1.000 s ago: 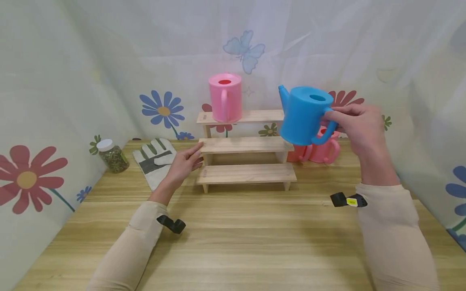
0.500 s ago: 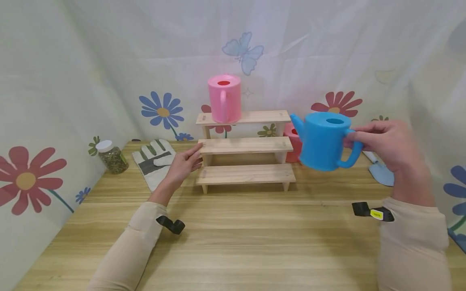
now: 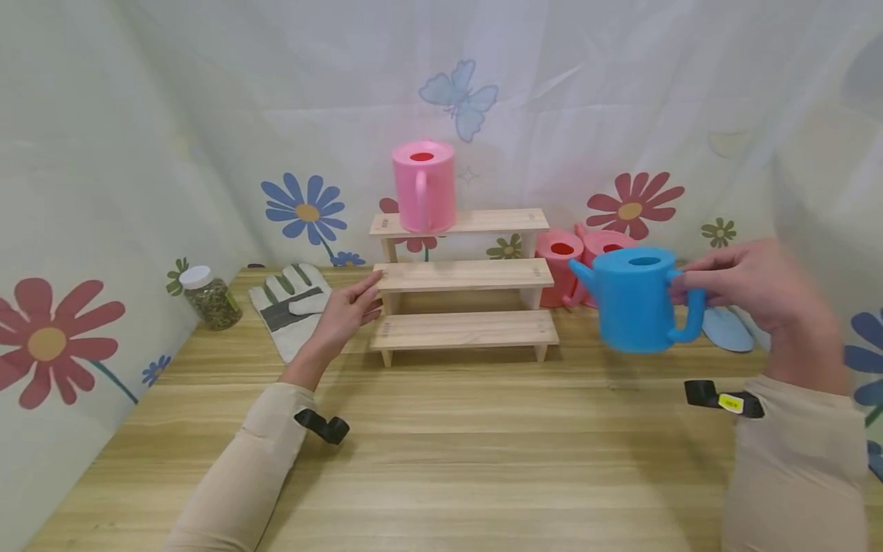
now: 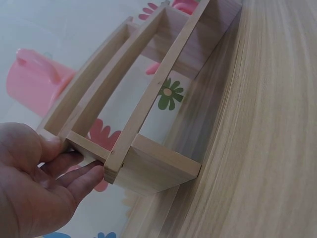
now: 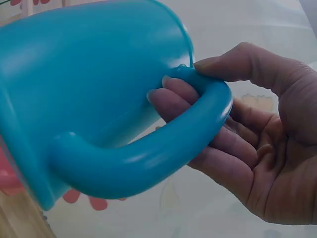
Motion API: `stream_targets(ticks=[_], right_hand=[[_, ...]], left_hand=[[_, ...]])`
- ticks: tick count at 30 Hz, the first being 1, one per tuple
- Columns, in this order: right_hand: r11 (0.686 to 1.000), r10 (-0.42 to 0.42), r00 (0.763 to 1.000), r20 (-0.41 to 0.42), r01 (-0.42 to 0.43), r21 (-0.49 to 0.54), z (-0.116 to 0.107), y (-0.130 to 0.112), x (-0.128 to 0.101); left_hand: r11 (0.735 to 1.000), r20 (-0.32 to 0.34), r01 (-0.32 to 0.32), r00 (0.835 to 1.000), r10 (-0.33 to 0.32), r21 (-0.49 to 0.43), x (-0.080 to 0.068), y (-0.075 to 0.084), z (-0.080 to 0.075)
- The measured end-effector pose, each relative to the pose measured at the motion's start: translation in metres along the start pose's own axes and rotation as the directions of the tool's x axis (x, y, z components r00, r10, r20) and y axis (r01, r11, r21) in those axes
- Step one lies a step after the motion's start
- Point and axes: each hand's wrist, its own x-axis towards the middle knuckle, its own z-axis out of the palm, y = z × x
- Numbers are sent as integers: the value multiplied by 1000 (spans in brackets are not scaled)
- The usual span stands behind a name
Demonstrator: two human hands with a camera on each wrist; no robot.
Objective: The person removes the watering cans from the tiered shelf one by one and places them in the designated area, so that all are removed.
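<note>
A blue watering can (image 3: 636, 303) is in the air to the right of the wooden tiered stand (image 3: 465, 274). My right hand (image 3: 766, 287) grips its handle, thumb on top and fingers curled through the loop in the right wrist view. The can stays roughly upright, spout to the left. My left hand (image 3: 341, 318) holds the left end of the stand's middle tier, its digits above and below the board edge in the left wrist view (image 4: 44, 181). One pink watering can (image 3: 424, 188) stands on the left of the top tier, handle toward me.
Behind the blue can, two more pink watering cans (image 3: 559, 264) stand on the table (image 3: 441, 452), right of the stand. A pale blue trowel blade (image 3: 727, 330) lies near my right hand. At left are a work glove (image 3: 293, 307) and a white-lidded jar (image 3: 210, 299).
My right hand has carried the blue watering can right and downward, away from the stand, uncovering the pink cans behind. My left hand keeps its place on the stand.
</note>
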Motion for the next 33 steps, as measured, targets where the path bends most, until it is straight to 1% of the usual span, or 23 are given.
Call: stream_targets(ticks=[5, 10, 12, 17, 20, 27, 33], right_hand=[[1000, 25, 995, 97, -25, 6, 15, 4, 12], [999, 38, 987, 153, -43, 24, 32, 4, 23], [998, 52, 987, 155, -57, 28, 38, 4, 27], [996, 87, 986, 139, -87, -4, 47, 4, 33], [996, 88, 986, 142, -85, -22, 51, 5, 36], [997, 75, 986, 151, -76, 5, 58, 8, 40], [995, 93, 979, 181, -98, 21, 59, 10, 41]], left_hand=[[1000, 19, 5, 1000, -4, -29, -6, 10, 3], [1000, 17, 13, 1000, -13, -20, -10, 17, 6], [1000, 13, 16, 1000, -15, -18, -11, 18, 6], [1000, 12, 13, 1000, -12, -14, -10, 18, 6], [1000, 11, 12, 1000, -12, -16, -10, 18, 6], [1000, 3, 15, 1000, -15, -17, -10, 18, 6], [1000, 1, 16, 1000, -16, -6, -10, 18, 6]])
